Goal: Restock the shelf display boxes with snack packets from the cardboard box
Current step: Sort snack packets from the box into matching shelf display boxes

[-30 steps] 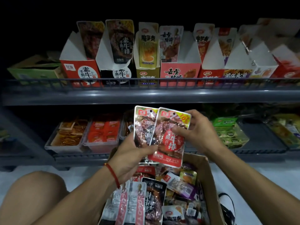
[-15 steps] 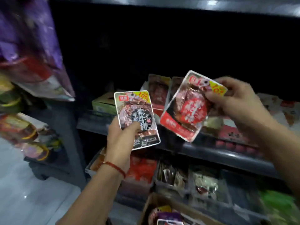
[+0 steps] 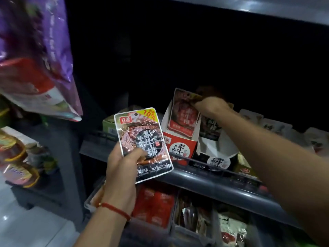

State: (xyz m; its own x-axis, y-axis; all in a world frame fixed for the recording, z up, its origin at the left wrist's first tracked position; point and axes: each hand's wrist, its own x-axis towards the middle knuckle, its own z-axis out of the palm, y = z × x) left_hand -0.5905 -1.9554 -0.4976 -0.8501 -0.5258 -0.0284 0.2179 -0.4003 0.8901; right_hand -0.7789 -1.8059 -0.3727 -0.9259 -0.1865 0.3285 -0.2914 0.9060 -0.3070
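Two hands work at a grey shelf (image 3: 204, 177). Under the right hand (image 3: 211, 106) stands a red display box (image 3: 179, 147); that hand pinches a red snack packet (image 3: 184, 116) standing in it. Left hand (image 3: 121, 164), nearer, grips a black snack packet (image 3: 142, 138) upright.

It is dim in here; the back of the gray metal shelf unit (image 3: 213, 182) falls away into black. A pale glossy floor (image 3: 21, 227) catches a little light at lower left. A second shelf edge (image 3: 267, 13) gleams faintly overhead.
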